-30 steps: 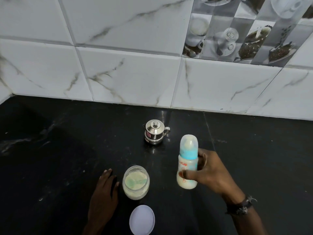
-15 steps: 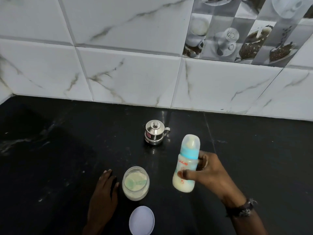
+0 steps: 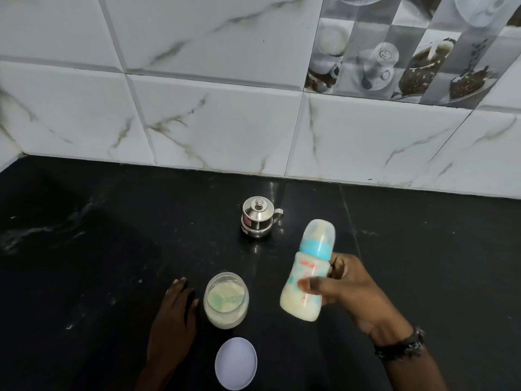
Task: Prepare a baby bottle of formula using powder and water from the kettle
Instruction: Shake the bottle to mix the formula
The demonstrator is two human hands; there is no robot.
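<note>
Nearly done: capped baby bottle of milky formula, tilted above the worktop.

My right hand grips it for mixing; left hand rests flat beside the open powder jar, kettle behind.

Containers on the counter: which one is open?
The powder jar beside the left hand; its white lid lies apart, while kettle and bottle are capped.
</note>
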